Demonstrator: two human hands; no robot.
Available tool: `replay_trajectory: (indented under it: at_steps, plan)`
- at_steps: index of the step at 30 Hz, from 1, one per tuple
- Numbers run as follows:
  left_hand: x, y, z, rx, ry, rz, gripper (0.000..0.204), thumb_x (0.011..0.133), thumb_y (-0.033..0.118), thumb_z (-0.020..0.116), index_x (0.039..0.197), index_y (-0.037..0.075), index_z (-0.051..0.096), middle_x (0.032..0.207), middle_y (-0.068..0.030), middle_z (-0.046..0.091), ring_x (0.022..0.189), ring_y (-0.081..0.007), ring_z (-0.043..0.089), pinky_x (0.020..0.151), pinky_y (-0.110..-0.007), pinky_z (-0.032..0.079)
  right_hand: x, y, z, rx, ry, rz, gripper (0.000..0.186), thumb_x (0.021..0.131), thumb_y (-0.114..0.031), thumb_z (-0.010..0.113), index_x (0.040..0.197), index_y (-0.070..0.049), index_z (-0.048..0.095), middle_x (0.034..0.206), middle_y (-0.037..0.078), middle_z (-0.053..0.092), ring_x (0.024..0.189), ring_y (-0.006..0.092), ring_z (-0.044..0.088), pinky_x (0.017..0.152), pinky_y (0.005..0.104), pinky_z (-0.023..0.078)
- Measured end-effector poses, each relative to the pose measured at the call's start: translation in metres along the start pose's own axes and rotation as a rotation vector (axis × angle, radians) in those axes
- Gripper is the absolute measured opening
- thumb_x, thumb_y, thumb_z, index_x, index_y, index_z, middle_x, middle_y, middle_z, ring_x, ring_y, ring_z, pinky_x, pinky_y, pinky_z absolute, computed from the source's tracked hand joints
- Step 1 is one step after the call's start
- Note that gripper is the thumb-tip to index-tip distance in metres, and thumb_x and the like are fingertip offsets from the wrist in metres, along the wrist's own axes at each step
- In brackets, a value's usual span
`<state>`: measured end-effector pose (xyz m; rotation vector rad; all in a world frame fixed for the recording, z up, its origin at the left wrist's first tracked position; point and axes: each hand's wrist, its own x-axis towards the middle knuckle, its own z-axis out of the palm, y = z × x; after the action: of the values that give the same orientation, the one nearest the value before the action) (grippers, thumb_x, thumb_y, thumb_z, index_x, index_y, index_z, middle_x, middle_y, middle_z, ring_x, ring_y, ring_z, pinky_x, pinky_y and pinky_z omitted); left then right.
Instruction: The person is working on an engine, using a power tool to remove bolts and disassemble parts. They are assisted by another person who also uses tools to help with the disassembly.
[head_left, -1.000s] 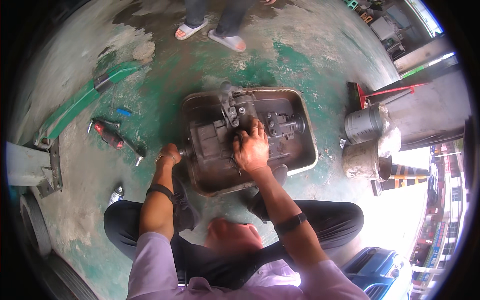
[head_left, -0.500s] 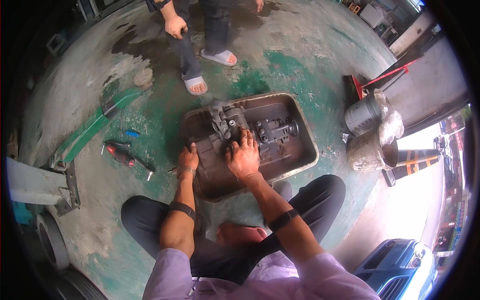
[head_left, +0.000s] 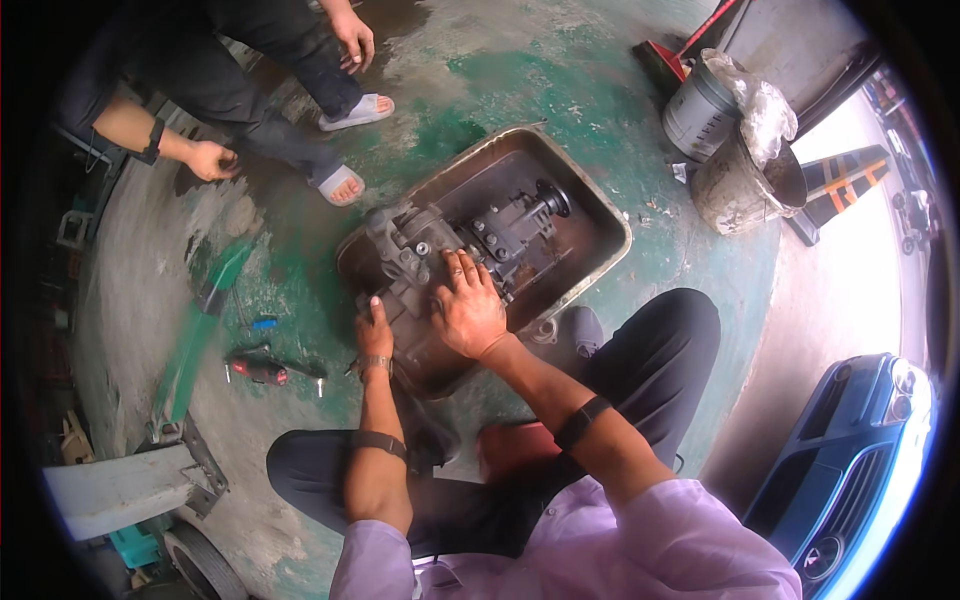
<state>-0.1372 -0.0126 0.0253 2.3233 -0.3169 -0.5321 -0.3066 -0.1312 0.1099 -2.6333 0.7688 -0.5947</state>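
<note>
A greasy grey gearbox (head_left: 405,292) lies in a rectangular, rusty-brown metal pan (head_left: 590,270) on the floor in front of me. A round dark flange (head_left: 551,197) sits at its far right end. My left hand (head_left: 375,338) holds the gearbox's near left side; one digit points up along the housing and the other fingers are mostly hidden. My right hand (head_left: 468,312) lies on top of the housing, palm down, fingers stretched and slightly apart. Their tips rest near the middle of the gearbox.
Left of the pan lie a red-and-black power tool (head_left: 262,368) and a small blue piece (head_left: 264,323), beside a green lift arm (head_left: 205,330). A co-worker's sandalled feet (head_left: 342,186) stand beyond. Buckets (head_left: 735,190), a striped cone (head_left: 845,188) and a blue car (head_left: 840,450) are right.
My view has turned, so the pan now appears tilted and the blue car shows more. The co-worker appears farther left, arms lowered forward. Both my hands stay on the gearbox.
</note>
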Motion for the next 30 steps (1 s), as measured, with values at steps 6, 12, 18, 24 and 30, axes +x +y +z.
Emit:
replay_trajectory:
  at_steps: [6, 12, 18, 24, 30]
  plan:
    - [0.000, -0.009, 0.006, 0.010, 0.016, 0.081, 0.108, 0.088, 0.072, 0.036, 0.132, -0.026, 0.024, 0.137, -0.0440, 0.031, 0.133, -0.0485, 0.032, 0.112, -0.042, 0.025, -0.014, 0.008, -0.003, 0.081, 0.036, 0.029, 0.025, 0.076, -0.025, 0.063, 0.089, -0.004, 0.066, 0.142, 0.023, 0.038, 0.134, 0.0390, 0.034, 0.108, 0.0525, 0.030]
    - [0.000, -0.007, 0.005, -0.010, -0.032, 0.105, 0.110, 0.088, 0.072, 0.035, 0.133, -0.026, 0.020, 0.140, -0.0449, 0.025, 0.134, -0.0486, 0.029, 0.114, -0.041, 0.023, -0.019, 0.013, -0.004, 0.088, 0.011, 0.055, 0.027, 0.073, -0.027, 0.066, 0.089, -0.005, 0.067, 0.144, 0.021, 0.037, 0.136, 0.0376, 0.031, 0.108, 0.0539, 0.029]
    - [-0.017, 0.002, 0.002, 0.025, -0.048, 0.106, 0.102, 0.092, 0.066, 0.037, 0.132, -0.027, 0.021, 0.138, -0.0454, 0.028, 0.132, -0.0486, 0.032, 0.112, -0.042, 0.026, -0.029, 0.018, -0.008, 0.130, 0.005, 0.074, 0.032, 0.079, -0.028, 0.057, 0.094, -0.002, 0.069, 0.145, 0.022, 0.038, 0.137, 0.0366, 0.031, 0.109, 0.0553, 0.027]
    - [-0.041, 0.012, 0.005, 0.141, 0.012, 0.200, 0.101, 0.093, 0.064, 0.033, 0.134, -0.027, 0.014, 0.142, -0.0453, 0.017, 0.138, -0.0476, 0.021, 0.115, -0.041, 0.019, -0.045, 0.026, -0.011, 0.125, 0.093, 0.056, 0.037, 0.073, -0.029, 0.064, 0.099, -0.003, 0.066, 0.141, 0.022, 0.040, 0.133, 0.0380, 0.035, 0.107, 0.0546, 0.030]
    - [-0.041, 0.012, 0.012, 0.164, -0.038, 0.142, 0.102, 0.093, 0.065, 0.031, 0.135, -0.026, 0.011, 0.143, -0.0450, 0.016, 0.138, -0.0484, 0.020, 0.115, -0.042, 0.018, -0.059, 0.025, -0.009, 0.152, 0.128, 0.100, 0.042, 0.071, -0.021, 0.068, 0.109, -0.003, 0.063, 0.141, 0.025, 0.039, 0.130, 0.0430, 0.037, 0.105, 0.0548, 0.031]
